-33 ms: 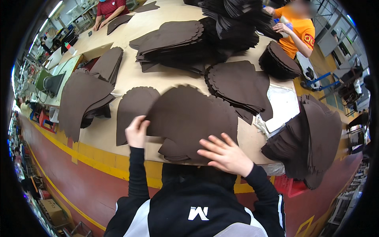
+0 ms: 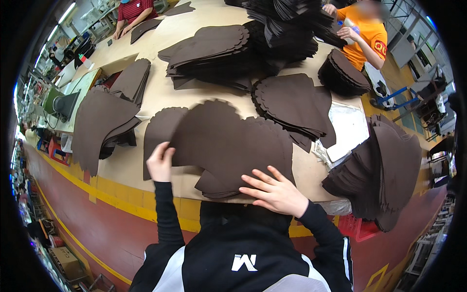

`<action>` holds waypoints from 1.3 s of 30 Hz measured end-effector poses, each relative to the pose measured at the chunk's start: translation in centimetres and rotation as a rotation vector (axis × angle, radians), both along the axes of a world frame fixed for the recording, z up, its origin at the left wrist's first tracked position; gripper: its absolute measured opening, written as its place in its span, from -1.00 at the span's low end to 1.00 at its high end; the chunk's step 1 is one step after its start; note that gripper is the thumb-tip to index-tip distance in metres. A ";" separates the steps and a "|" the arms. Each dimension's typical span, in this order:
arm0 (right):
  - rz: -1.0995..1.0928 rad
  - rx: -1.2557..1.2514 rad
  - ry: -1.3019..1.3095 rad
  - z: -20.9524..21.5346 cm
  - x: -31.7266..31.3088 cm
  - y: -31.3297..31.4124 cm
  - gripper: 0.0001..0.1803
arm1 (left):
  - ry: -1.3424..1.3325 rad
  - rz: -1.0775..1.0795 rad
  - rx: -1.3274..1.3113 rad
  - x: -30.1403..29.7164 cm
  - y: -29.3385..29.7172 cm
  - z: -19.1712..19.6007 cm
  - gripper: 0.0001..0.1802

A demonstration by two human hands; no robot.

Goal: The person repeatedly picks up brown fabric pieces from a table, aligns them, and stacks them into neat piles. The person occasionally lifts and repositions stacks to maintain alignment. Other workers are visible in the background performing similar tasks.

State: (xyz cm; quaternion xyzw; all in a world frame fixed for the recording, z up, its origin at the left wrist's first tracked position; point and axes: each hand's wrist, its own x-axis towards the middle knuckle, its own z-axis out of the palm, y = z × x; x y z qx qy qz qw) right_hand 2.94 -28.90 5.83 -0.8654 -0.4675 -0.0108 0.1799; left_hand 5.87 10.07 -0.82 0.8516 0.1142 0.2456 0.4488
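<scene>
My left hand pinches the left edge of a dark brown cut panel with a notched, rounded top. That panel is lifted at its left side and lies over a stack of similar panels in front of me. My right hand is open, fingers spread, over the stack's lower right part; whether it presses on the stack I cannot tell. Left of the stack, partly covered by the held panel, lies another brown panel with a notched top edge.
Brown panel piles lie at the left, far middle, right of centre and on the right edge. A white sheet lies on the beige table. Two people work across it, one in orange, one in red.
My left hand has moved slightly left and the held panel has shifted left with it, covering more of the panel beside the stack. My right hand has moved slightly left.
</scene>
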 end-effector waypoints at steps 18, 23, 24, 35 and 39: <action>-0.265 0.012 -0.087 0.6 6.2 -1.8 -0.34 | -0.126 -0.349 0.501 -3.8 -11.6 3.1 -0.43; 0.105 -0.057 -0.031 -1.3 0.0 -0.8 -0.40 | -0.023 -0.218 0.014 -3.3 -6.9 3.3 -0.52; 0.144 -0.025 -0.021 -1.9 -0.4 -0.3 -0.44 | -0.032 -0.115 -0.080 -2.8 -4.6 3.4 -0.54; -0.355 -0.071 -0.091 -2.6 11.5 -0.5 -0.49 | 0.044 -0.367 0.196 -2.0 -6.9 3.1 -0.56; -0.522 -0.081 -0.344 -1.3 11.6 -2.0 -0.48 | 0.132 -0.296 0.210 -3.8 -12.8 1.8 -0.42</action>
